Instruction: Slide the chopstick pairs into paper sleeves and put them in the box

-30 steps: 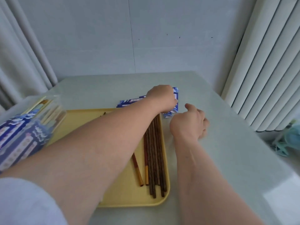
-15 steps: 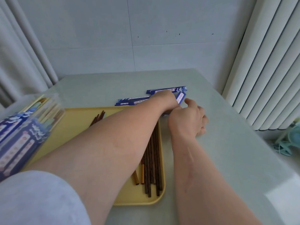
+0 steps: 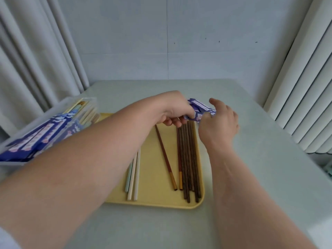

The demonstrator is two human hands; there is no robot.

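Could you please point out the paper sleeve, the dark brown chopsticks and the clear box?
paper sleeve (image 3: 199, 107): head view, its printed upper face.
dark brown chopsticks (image 3: 190, 159): head view, middle of the bundle.
clear box (image 3: 84, 114): head view, its clear end wall.

You can read no text: the pale printed panels on the blue paper sleeves (image 3: 199, 106) are blurred beyond reading.

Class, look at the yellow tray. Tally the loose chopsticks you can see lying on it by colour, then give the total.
Cream chopsticks: 2
Mint chopsticks: 1
Red-brown, gold-tipped chopsticks: 2
Dark brown chopsticks: 5 (tightly bunched, so approximate)
Total: 10 in view
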